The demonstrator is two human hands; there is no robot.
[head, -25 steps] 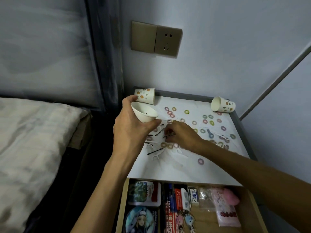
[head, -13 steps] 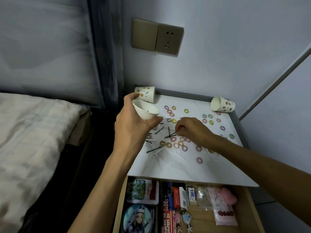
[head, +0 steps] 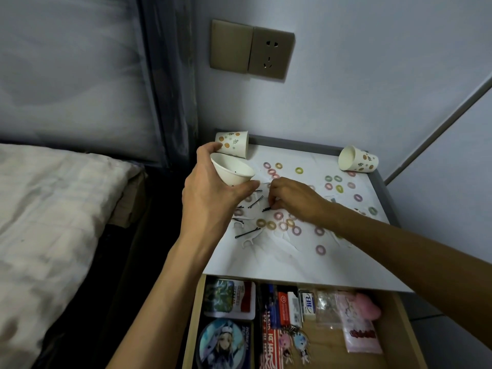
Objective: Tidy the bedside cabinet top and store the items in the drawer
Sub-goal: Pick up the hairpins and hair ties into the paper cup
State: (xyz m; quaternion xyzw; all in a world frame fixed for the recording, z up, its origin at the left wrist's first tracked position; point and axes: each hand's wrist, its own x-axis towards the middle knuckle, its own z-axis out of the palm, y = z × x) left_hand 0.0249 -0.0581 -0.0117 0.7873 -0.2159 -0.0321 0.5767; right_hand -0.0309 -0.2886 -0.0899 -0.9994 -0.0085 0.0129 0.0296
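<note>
Bedside corner: bed (head: 53, 209) at left, grey wall with socket plate (head: 251, 50) behind.

Cabinet tabletop (head: 279, 265): white, littered. Drawer (head: 407, 328) below it is pulled open and already holds cards, pens and packets.

Left hand (head: 210, 198) grips a paper cup (head: 231, 171) above the tabletop's left side, its mouth tipped toward the right hand. Position matches the last second. Two more cups lie on their sides, one at the back left (head: 234, 142) and one at the back right (head: 358, 159).

Right hand (head: 292, 198): fingers curled, tips pinching black hairpins (head: 266, 209) just below the held cup.

Change: half a second ago those crossed pins lay exposed beside the fingertips; now the fingers have closed on them. Cannot tell whether they are off the surface yet.

Reading: pin collection into the cup is in progress, at an early stage. Other hairpins (head: 247, 232), white floss picks (head: 249, 242) and many coloured hair rings (head: 320, 249) are loose on the tabletop. Nothing from this batch has reached the drawer.
</note>
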